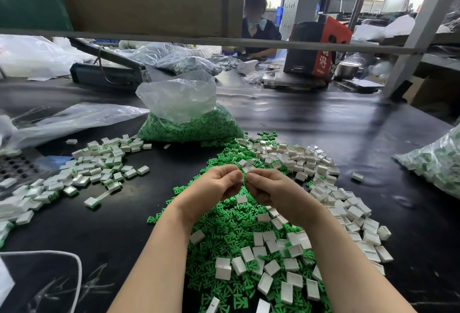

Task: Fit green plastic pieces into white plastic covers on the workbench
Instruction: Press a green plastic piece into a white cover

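My left hand (214,188) and my right hand (270,192) meet fingertip to fingertip above the black workbench (348,118). Between them they pinch one small white cover (246,171) with a bit of a green piece at its lower edge. Under my hands lies a heap of loose green pieces (224,220) mixed with empty white covers (321,188). To the left lies a spread of covers with green showing inside (97,171).
A clear bag of green pieces (189,123) stands behind the heap. Another bag of covers (438,163) lies at the right edge. Loose plastic film (67,118) lies at the left. A person (256,21) sits across the bench beside a red and black box (318,49).
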The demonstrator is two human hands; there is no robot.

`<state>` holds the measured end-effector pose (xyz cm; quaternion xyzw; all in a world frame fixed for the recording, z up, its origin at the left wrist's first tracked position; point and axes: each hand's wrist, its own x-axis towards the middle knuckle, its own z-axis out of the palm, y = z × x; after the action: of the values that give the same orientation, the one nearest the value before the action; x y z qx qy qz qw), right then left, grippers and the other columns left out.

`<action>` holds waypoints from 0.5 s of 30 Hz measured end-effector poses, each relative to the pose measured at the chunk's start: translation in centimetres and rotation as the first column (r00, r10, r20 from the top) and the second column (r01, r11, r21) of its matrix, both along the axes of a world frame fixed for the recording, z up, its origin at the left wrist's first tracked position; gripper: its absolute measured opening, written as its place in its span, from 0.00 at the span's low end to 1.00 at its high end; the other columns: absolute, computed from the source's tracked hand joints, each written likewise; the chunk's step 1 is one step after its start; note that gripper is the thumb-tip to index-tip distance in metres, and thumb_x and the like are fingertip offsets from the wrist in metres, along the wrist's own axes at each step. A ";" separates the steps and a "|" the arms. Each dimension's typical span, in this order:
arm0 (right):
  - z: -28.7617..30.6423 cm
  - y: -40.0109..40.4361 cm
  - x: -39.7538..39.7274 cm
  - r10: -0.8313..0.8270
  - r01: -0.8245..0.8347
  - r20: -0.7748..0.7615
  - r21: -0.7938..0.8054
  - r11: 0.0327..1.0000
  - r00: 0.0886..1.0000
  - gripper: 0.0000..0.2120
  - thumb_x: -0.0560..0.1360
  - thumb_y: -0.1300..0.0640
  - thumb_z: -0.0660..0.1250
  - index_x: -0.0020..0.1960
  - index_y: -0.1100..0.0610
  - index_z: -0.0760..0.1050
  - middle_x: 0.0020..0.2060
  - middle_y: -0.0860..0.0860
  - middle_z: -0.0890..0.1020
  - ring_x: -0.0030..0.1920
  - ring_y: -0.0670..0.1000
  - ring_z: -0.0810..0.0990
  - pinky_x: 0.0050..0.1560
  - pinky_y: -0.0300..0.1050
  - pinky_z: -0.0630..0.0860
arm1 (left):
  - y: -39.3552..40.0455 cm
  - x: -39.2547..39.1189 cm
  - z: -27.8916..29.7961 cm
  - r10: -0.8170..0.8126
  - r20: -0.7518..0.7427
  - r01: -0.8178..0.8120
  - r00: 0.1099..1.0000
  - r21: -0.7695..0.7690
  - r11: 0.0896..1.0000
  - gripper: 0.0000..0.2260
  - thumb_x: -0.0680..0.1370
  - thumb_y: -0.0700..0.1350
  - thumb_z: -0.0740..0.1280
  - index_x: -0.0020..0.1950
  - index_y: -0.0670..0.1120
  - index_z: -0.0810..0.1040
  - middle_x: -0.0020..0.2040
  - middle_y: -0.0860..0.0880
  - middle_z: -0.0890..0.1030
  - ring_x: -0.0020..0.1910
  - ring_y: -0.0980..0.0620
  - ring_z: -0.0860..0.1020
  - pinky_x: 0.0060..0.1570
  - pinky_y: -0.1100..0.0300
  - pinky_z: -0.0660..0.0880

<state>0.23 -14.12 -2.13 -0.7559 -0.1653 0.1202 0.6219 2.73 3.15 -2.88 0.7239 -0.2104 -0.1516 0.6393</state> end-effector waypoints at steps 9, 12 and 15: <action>-0.1 -0.5 0.1 0.047 -0.048 0.016 0.037 0.998 0.999 0.13 0.83 0.59 0.57 0.40 0.60 0.68 0.28 0.46 0.67 0.27 0.42 0.62 0.29 0.32 0.62 | -0.2 -0.3 0.2 -0.011 -0.030 0.009 0.999 -0.040 0.999 0.13 0.83 0.43 0.60 0.39 0.49 0.74 0.32 0.55 0.72 0.33 0.59 0.69 0.35 0.69 0.69; -0.2 -0.4 0.1 0.003 0.000 0.055 -0.054 0.999 0.999 0.13 0.83 0.59 0.58 0.40 0.60 0.70 0.28 0.44 0.69 0.28 0.41 0.65 0.31 0.31 0.65 | 0.0 -0.4 0.3 0.015 0.034 -0.017 0.999 0.068 0.998 0.13 0.83 0.43 0.60 0.39 0.47 0.74 0.32 0.53 0.72 0.32 0.55 0.67 0.32 0.65 0.65; 0.0 -0.2 0.1 -0.039 0.046 0.081 -0.096 0.994 0.996 0.15 0.83 0.58 0.59 0.38 0.57 0.72 0.26 0.41 0.71 0.29 0.40 0.67 0.32 0.31 0.66 | 0.3 -0.3 0.6 0.073 0.083 -0.083 0.994 0.121 0.989 0.10 0.82 0.44 0.63 0.43 0.45 0.80 0.32 0.53 0.75 0.32 0.57 0.69 0.32 0.67 0.66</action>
<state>0.29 -14.27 -2.14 -0.7929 -0.1675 0.0850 0.5797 2.47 3.44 -2.25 0.7756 -0.1969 -0.1107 0.5895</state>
